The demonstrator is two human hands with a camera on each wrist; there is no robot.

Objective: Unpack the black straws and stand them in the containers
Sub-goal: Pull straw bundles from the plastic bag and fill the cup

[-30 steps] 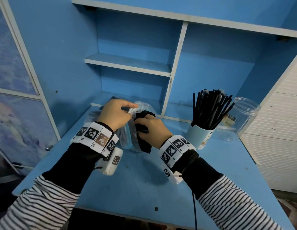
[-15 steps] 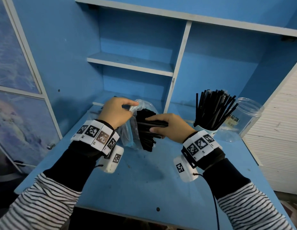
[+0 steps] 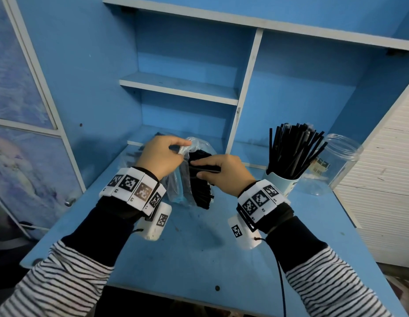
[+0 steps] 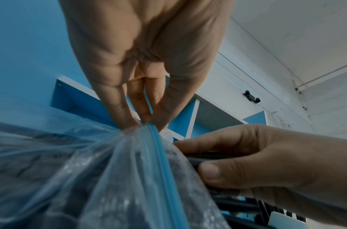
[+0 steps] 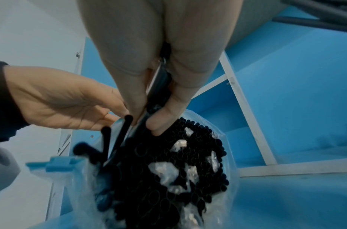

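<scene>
Left hand (image 3: 161,156) pinches the top edge of the clear plastic bag (image 3: 176,191) between thumb and fingertips, holding its mouth up above the blue desk (image 3: 199,259); the left wrist view shows the bag's blue zip strip (image 4: 159,155) running down from that pinch. Right hand (image 3: 224,172) has thumb and fingers pressed together on a few black straws (image 5: 159,91), partly drawn out of the bundle (image 3: 200,188) that sits in the bag. I see the bundle's open ends facing the right wrist camera. On the right, just beside my right wrist, a white cup (image 3: 278,183) holds a spread of upright straws (image 3: 292,152). Farther right a clear jar (image 3: 336,163) lies tilted on the desk, near the cup; I cannot tell whether they touch.
</scene>
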